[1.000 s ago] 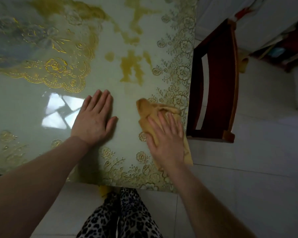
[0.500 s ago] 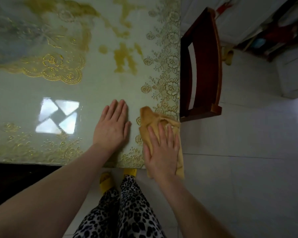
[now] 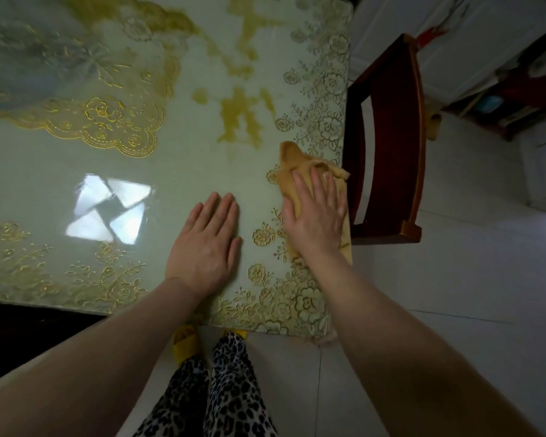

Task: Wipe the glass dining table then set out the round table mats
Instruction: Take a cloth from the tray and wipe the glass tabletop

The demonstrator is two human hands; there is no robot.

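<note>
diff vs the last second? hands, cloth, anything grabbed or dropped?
The right hand has slid the yellow cloth along the table's right edge, first toward the near corner, then back away from it, pressing flat throughout. The left hand stays flat on the glass beside it, shifting with the body. Nothing taken hold of or let go. The yellowish stains and the chair are unchanged.

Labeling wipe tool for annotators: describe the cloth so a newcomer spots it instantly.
Start at the glass table with gold floral trim and go to its right edge beside the dark wooden chair. There, the right hand presses flat on the cloth, a crumpled mustard-yellow rag, the only loose fabric on the glass.
</note>
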